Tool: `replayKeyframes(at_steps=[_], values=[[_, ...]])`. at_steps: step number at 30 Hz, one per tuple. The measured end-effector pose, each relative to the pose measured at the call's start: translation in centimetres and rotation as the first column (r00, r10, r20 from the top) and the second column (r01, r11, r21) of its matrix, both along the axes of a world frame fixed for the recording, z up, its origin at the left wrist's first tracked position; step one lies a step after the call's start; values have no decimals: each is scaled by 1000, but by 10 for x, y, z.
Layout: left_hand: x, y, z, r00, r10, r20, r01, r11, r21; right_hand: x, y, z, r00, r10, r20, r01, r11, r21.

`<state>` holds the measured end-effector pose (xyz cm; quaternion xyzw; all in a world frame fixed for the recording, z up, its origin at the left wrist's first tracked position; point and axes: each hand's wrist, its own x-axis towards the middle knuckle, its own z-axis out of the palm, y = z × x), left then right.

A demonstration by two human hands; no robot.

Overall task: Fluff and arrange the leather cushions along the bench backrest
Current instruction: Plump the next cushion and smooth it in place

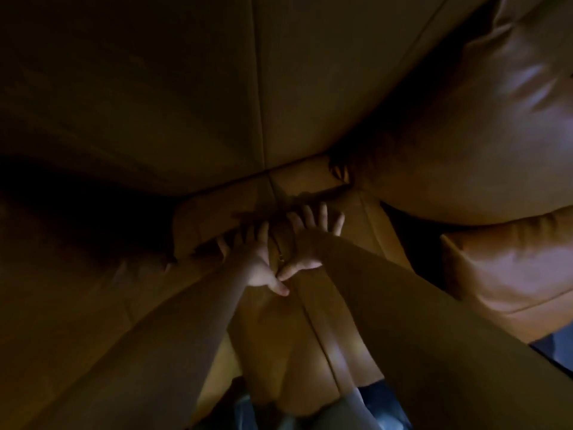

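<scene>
The scene is dim. My left hand [254,259] and my right hand [310,240] lie side by side, fingers spread, palms pressed flat on the tan leather seat of the bench [217,218] close to where it meets the backrest [155,88]. Their thumbs almost touch. A large brown leather cushion [483,135] leans against the backrest on the right, apart from my right hand. Another leather cushion [511,268] lies below it at the right edge. On the left a dark leather cushion [62,243] sits in shadow next to my left forearm.
Seams run down the backrest [259,88] and along the seat [316,321] between my forearms. A small metal zip pull [281,258] shows between my hands. Blue fabric [381,405] shows at the bottom edge.
</scene>
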<state>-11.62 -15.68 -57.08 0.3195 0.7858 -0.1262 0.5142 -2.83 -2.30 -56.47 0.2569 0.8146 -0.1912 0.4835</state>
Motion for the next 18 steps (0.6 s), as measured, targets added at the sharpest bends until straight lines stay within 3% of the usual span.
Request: replayKeyframes(at_steps=[3,9,12,15,18], values=[[-14,-1,-13,998,54,28,-55,998,10,-15,2,-9,1000,3,3,-3,1000,18],[0,0,38,988,153,17,-154,982,114,-40,19,37,939,318,132,-321,947,0],[2,2,78,994,109,15,-110,973,204,-51,24,74,891,443,99,-438,896,-70],[-15,-1,133,976,148,159,-168,978,122,-56,14,119,877,473,83,-448,868,-212],[-61,-14,183,811,404,423,-399,911,-104,-56,-12,173,866,499,-39,-496,846,-193]])
